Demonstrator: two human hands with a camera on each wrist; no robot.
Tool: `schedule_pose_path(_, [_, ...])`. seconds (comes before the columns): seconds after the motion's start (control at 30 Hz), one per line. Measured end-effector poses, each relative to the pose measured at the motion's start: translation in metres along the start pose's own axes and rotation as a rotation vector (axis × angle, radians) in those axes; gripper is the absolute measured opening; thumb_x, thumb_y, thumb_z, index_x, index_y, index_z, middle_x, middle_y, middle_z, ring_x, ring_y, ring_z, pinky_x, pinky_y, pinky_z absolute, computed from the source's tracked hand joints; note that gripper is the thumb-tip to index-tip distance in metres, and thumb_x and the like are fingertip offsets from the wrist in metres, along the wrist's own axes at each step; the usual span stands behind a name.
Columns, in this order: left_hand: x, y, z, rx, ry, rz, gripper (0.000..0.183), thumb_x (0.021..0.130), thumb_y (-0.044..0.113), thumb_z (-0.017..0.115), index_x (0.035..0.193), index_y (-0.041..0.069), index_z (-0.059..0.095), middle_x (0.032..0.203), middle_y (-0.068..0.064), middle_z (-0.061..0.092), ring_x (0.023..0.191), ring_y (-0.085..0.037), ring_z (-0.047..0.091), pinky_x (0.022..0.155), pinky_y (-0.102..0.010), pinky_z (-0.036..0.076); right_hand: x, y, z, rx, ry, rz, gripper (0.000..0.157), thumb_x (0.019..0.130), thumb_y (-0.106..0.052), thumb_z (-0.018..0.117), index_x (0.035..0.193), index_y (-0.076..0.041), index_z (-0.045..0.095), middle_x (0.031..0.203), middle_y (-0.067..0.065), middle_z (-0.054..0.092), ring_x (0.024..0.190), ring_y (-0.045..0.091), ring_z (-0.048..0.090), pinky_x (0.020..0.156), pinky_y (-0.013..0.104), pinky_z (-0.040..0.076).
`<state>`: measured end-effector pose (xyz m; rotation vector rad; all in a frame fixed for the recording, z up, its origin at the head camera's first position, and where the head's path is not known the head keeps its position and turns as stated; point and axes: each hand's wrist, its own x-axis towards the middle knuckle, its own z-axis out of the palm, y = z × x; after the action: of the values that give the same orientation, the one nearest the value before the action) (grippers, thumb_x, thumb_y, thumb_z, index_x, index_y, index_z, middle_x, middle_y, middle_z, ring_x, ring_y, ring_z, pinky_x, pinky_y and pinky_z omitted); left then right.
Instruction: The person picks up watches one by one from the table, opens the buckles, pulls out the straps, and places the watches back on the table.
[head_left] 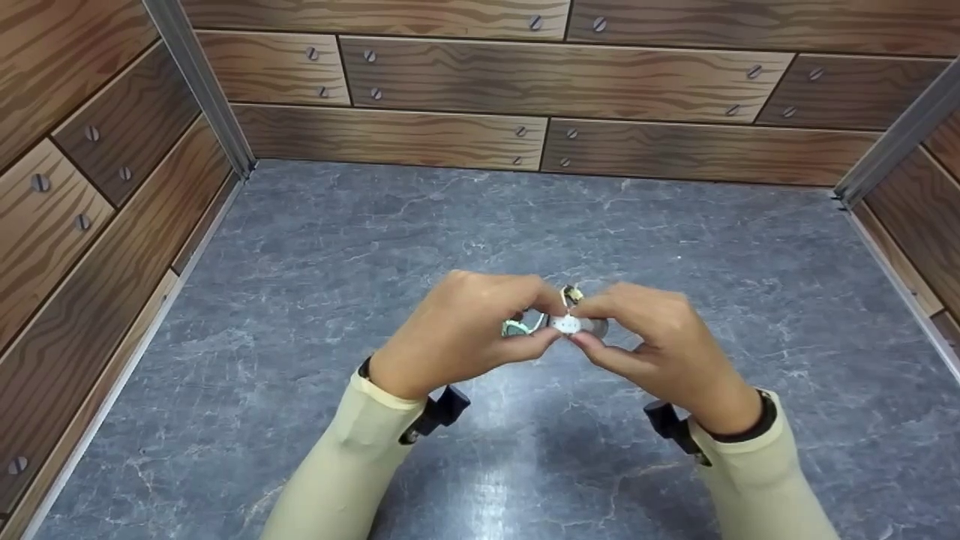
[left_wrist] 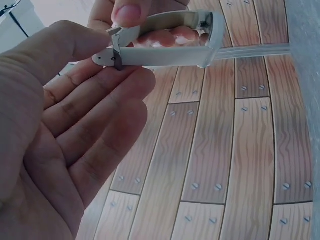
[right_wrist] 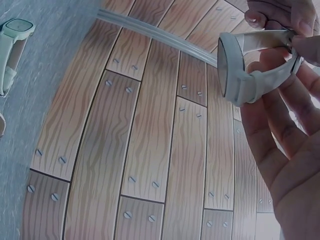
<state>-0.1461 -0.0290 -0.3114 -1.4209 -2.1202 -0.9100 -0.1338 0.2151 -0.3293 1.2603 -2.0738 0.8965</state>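
Both hands hold a white wristwatch [head_left: 566, 324] up in front of the person, its strap bent into a loop. My left hand [head_left: 480, 322] pinches the strap at the metal buckle [left_wrist: 117, 52] between thumb and fingers. From the other side my right hand [head_left: 649, 337] grips the same strap end, thumb near the buckle and fingers inside and under the loop. The watch case [right_wrist: 232, 67] stands at the far end of the loop, away from the fingertips. Fingers cover part of the strap in the head view.
A light green watch [right_wrist: 19, 25] lies on the grey marbled table [head_left: 375, 225], partly behind the left hand in the head view. Just beyond the fingertips shows a small gold and dark object [head_left: 571, 294]. Wood-patterned walls [head_left: 450, 75] enclose the back and sides.
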Motion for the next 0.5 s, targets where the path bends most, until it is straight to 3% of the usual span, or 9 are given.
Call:
schedule_pose_path(0.27, [-0.0014, 0.0017, 0.0006, 0.084, -0.038, -0.044, 0.018, 0.095, 0.017, 0.074, 0.112, 0.013, 0.072, 0.103, 0.005, 0.076, 0.091, -0.005, 0.070, 0.079, -0.019, 0.055, -0.0016, 0.0023, 0.0008, -0.113, -0.033, -0.039, 0.020, 0.104, -0.026, 0.063, 0.102, -0.009, 0.074, 0.081, -0.003, 0.066, 0.068, 0.009, 0.055, 0.063, 0.023, 0.046])
schedule_pose_path(0.5, [-0.0009, 0.0022, 0.0036, 0.126, -0.053, -0.035, 0.015, 0.095, 0.023, 0.078, 0.107, 0.016, 0.076, 0.099, 0.006, 0.076, 0.080, -0.006, 0.067, 0.066, -0.020, 0.052, -0.0010, 0.0059, 0.0019, -0.126, -0.038, -0.084, 0.014, 0.101, -0.020, 0.063, 0.102, -0.009, 0.072, 0.078, -0.004, 0.060, 0.069, 0.011, 0.048, 0.071, 0.024, 0.038])
